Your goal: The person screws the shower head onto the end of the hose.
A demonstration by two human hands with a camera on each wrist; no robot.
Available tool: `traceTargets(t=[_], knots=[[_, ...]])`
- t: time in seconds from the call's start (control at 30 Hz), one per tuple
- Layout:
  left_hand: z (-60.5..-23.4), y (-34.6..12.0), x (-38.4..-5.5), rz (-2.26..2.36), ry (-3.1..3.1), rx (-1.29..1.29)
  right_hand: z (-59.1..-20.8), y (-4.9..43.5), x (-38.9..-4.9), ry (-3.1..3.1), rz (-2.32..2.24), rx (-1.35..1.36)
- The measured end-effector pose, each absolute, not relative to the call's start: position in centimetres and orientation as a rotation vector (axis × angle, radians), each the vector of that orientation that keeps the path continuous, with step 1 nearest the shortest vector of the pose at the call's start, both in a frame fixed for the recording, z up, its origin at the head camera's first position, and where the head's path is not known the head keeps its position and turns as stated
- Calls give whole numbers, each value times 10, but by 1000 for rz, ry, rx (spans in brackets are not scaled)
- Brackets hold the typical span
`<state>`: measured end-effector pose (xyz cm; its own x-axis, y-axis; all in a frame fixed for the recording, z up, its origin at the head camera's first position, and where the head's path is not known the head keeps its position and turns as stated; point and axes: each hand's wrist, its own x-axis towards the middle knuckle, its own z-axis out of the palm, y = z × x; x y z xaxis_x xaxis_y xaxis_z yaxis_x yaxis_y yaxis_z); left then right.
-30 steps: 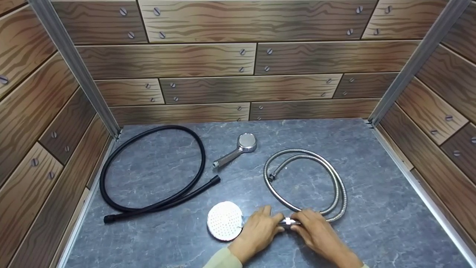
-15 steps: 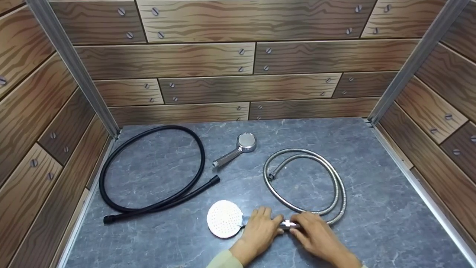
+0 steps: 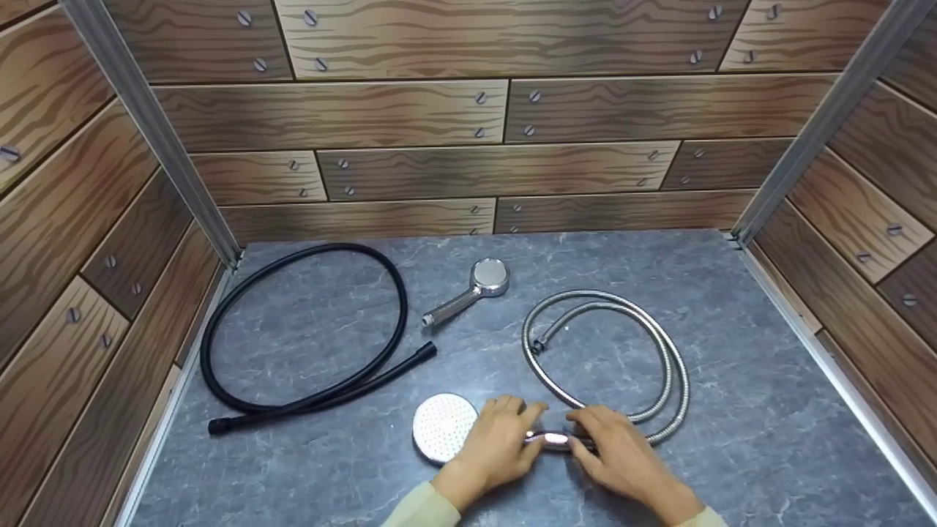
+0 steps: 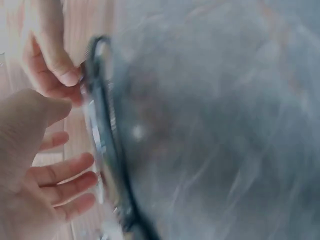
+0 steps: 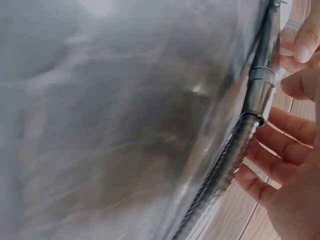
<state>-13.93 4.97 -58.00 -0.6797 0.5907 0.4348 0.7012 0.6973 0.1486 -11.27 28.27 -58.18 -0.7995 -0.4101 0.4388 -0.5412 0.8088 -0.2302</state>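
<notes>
A hand shower with a round white spray face (image 3: 443,428) lies on the table, its chrome handle pointing right. At the handle's end a chrome connector (image 5: 261,87) sits in line with a ribbed metal hose (image 5: 217,170). My left hand (image 3: 494,443) is over the handle, partly covering it. Its fingers are loosely spread and apart from the handle in the left wrist view. Beside the connector is my right hand (image 3: 618,450), with the thumb lifted away and fingertips right at the hose's side in the right wrist view.
The metal hose (image 3: 677,366) coils behind my right hand, its free end inside the loop. Further back lies a smaller silver hand shower (image 3: 468,294). A black hose (image 3: 208,329) is looped at the left. Wood-patterned walls (image 3: 410,113) enclose the table.
My left hand has moved left along the handle and loosened its fingers. The right thumb and fingers have spread off the connector, and more of the chrome shows between the hands.
</notes>
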Motion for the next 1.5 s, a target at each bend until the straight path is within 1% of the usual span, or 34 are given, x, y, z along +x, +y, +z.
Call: traceTargets(t=[0.37, 0.67, 0.9, 1.07, 1.5], knots=[[-562, 2, -167, -611, -2562, -795, -570, 250, -139, -2595, 536, 764], [-562, -35, -185, -611, -2526, -625, -557, 225, -163, -2642, 581, 785], [-567, -57, -190, -613, -2526, -514, -548, 206, -180, -2724, 731, 740], [-569, -69, -193, -596, -2550, -468, -545, 194, -191, -2786, 857, 657], [-574, -90, -193, -544, -2590, -388, -549, 166, -222, -2782, 1007, 603]])
